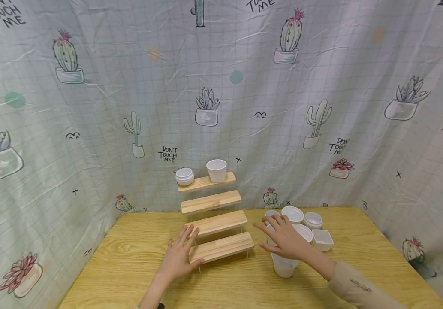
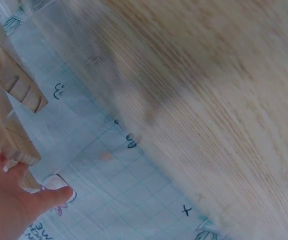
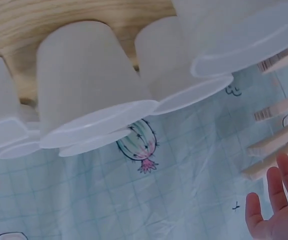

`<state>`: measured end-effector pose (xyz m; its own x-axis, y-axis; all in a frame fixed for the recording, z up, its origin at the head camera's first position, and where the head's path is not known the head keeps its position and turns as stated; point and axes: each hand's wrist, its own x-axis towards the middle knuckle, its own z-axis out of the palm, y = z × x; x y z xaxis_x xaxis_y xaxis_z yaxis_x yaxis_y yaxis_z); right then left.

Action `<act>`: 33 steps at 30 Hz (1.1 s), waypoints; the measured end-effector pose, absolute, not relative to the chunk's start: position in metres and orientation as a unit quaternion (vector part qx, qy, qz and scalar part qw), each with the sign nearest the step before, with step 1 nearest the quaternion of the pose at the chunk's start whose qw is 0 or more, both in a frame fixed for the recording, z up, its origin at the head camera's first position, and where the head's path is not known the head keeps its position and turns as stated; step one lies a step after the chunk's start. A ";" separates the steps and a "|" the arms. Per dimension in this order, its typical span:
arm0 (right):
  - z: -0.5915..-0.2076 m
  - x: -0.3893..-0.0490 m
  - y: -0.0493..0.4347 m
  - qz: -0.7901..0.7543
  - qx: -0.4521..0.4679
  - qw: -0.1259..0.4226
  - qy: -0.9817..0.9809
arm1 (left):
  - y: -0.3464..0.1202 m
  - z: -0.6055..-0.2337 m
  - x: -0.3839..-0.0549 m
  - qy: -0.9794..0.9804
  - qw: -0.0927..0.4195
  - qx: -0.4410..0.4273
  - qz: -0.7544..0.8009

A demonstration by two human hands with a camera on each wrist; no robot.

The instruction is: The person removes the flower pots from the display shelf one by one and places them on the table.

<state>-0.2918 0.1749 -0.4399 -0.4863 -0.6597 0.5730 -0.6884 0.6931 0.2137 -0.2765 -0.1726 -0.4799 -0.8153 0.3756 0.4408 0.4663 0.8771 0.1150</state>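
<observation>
A stepped wooden shelf (image 1: pixel 223 249) with several boards stands on the table. My left hand (image 1: pixel 176 259) rests against its left side, fingers extended at the board ends and thumb by the front edge of the lowest board. In the left wrist view, the thumb stretches out beside the boards (image 2: pixel 16 142). My right hand (image 1: pixel 284 241) hovers over a group of white pots, fingers spread, holding nothing. It partly hides them in the head view. The nearest white pot (image 1: pixel 284 267) stands below that hand. The right wrist view shows pots (image 3: pixel 89 80) close by and the spread fingers (image 3: pixel 276 190).
On the top board sit a round ringed white pot (image 1: pixel 184 177) and a tapered white pot (image 1: pixel 216 171). A square white pot (image 1: pixel 322 240) and a round ringed pot (image 1: pixel 314 220) stand at the group's right. A cactus-print curtain (image 1: pixel 236 107) surrounds the yellow wood-grain table (image 1: pixel 128 257).
</observation>
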 end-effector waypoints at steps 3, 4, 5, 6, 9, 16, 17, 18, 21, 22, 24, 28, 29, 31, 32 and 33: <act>-0.433 -0.296 0.168 0.033 0.390 0.321 -0.862 | -0.173 -0.478 -0.276 -0.946 0.208 -0.222 -0.111; -0.430 -0.297 0.166 0.032 0.388 0.323 -0.863 | -0.173 -0.478 -0.276 -0.946 0.209 -0.223 -0.111; -0.428 -0.299 0.163 0.038 0.387 0.323 -0.863 | -0.173 -0.478 -0.276 -0.946 0.210 -0.223 -0.110; -0.425 -0.301 0.161 0.042 0.386 0.322 -0.863 | -0.173 -0.478 -0.276 -0.945 0.210 -0.223 -0.110; -0.419 -0.307 0.153 0.044 0.376 0.320 -0.868 | -0.173 -0.477 -0.276 -0.946 0.210 -0.223 -0.107; -0.408 -0.320 0.137 0.048 0.355 0.303 -0.883 | -0.172 -0.477 -0.275 -0.948 0.202 -0.221 -0.106; -0.406 -0.322 0.135 0.049 0.355 0.301 -0.884 | -0.172 -0.477 -0.275 -0.949 0.201 -0.219 -0.106; -0.404 -0.324 0.132 0.049 0.353 0.301 -0.884 | -0.172 -0.477 -0.275 -0.949 0.200 -0.219 -0.108; -0.395 -0.330 0.125 0.050 0.349 0.308 -0.884 | -0.171 -0.478 -0.275 -0.949 0.200 -0.217 -0.110; -0.393 -0.333 0.123 0.051 0.347 0.314 -0.883 | -0.171 -0.478 -0.275 -0.949 0.199 -0.217 -0.111; -0.387 -0.339 0.117 0.054 0.342 0.319 -0.882 | -0.171 -0.478 -0.276 -0.949 0.200 -0.217 -0.112; -0.375 -0.351 0.105 0.064 0.331 0.324 -0.884 | -0.171 -0.479 -0.276 -0.947 0.205 -0.218 -0.112; -0.372 -0.355 0.102 0.065 0.328 0.325 -0.885 | -0.171 -0.479 -0.276 -0.947 0.208 -0.218 -0.110; -0.367 -0.361 0.097 0.066 0.322 0.327 -0.886 | -0.171 -0.479 -0.276 -0.946 0.211 -0.219 -0.108; -0.365 -0.363 0.094 0.068 0.321 0.327 -0.886 | -0.172 -0.480 -0.277 -0.947 0.212 -0.219 -0.106; -0.364 -0.366 0.091 0.068 0.320 0.328 -0.886 | -0.172 -0.480 -0.277 -0.947 0.211 -0.219 -0.105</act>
<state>-0.3661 0.0911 -0.3637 -0.5794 -0.5225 0.6255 -0.6121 0.7858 0.0894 -0.2766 -0.1720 -0.4801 -0.8151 0.3699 0.4458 0.4584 0.8824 0.1060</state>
